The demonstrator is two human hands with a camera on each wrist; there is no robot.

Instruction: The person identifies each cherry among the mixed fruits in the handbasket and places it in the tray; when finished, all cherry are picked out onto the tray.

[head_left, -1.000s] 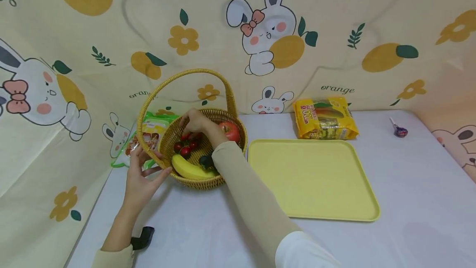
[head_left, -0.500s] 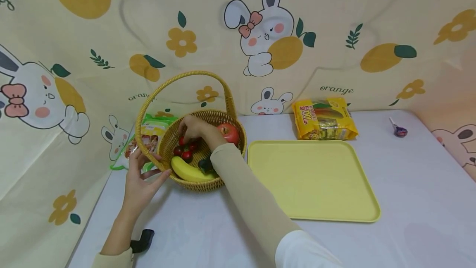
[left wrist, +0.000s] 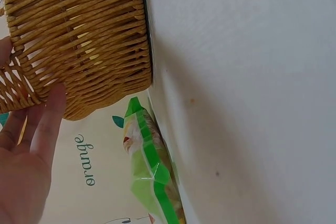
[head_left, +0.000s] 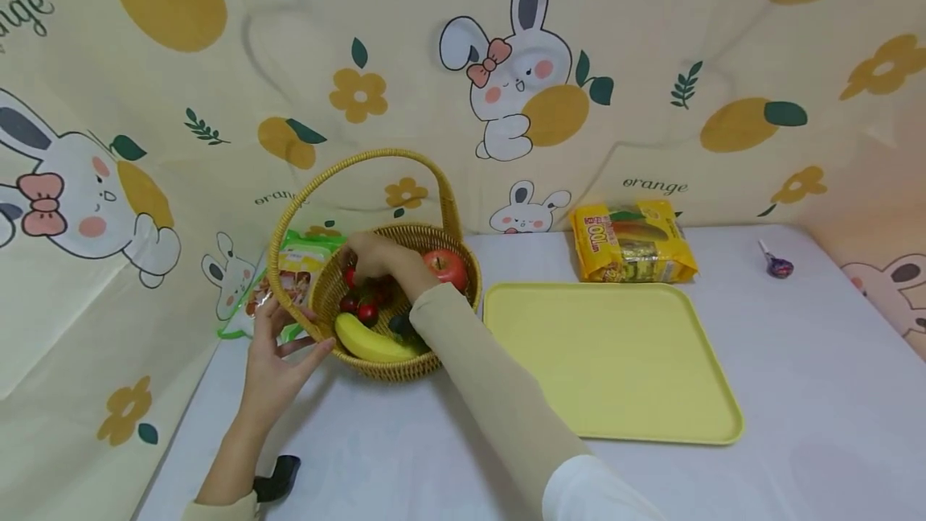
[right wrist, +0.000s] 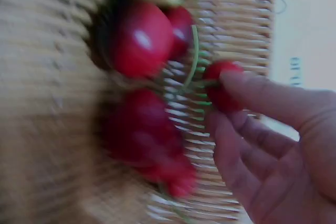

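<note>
A woven wicker basket [head_left: 394, 371] with a tall arched handle stands at the left of the table. My left hand [head_left: 273, 372] holds it by the foot of the handle, thumb at the near side and fingers behind. Inside the basket, my right hand [head_left: 379, 257] pinches a red cherry [right wrist: 223, 85] between thumb and fingers. Several other cherries [right wrist: 142, 38] lie close by, some with green stems; the right wrist view is blurred. A banana [head_left: 376, 342] lies along the basket's near side, and a red apple [head_left: 445, 267] at its right. Something dark [head_left: 402, 323] is partly hidden beneath my right forearm.
Right of the basket lies a yellow tray [head_left: 615, 360]. Behind it stands a yellow snack package [head_left: 633, 243], with a wrapped lollipop [head_left: 778, 265] farther right. A green-edged bag [left wrist: 152, 166] leans behind the basket. A black curved object [head_left: 278, 479] lies by my left wrist.
My right hand has shifted slightly left inside the basket, with a red cherry at its fingertips. My left hand keeps its hold on the basket. The head view has tilted up a little.
</note>
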